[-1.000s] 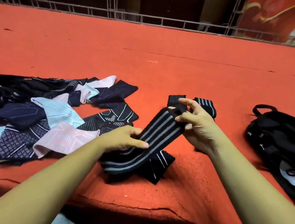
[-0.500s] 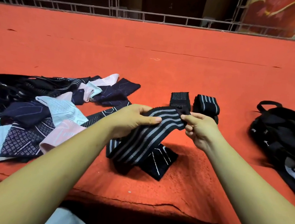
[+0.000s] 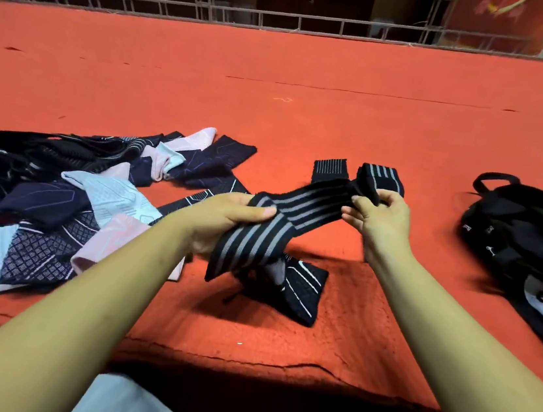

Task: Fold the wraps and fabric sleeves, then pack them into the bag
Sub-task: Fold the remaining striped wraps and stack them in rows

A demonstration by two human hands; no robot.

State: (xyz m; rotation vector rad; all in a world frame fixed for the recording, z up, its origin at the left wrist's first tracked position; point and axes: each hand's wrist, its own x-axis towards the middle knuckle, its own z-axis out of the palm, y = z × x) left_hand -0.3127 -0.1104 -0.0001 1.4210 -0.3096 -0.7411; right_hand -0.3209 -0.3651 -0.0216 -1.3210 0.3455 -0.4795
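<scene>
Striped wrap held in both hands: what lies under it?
A dark sleeve with white lines on the red carpet, partly showing. Its part beneath the striped wrap is covered.

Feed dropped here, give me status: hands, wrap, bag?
Left hand grips wrap mid-length, right hand pinches its end. Fold unfinished. Bag to the right, nothing seen in between.

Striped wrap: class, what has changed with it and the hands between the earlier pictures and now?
The left hand rose, lifting the striped wrap, which now stretches almost level to the right hand, its tail hanging. Both hands kept hold of it. The sleeve pile, rolled wraps and bag stayed put.
</scene>
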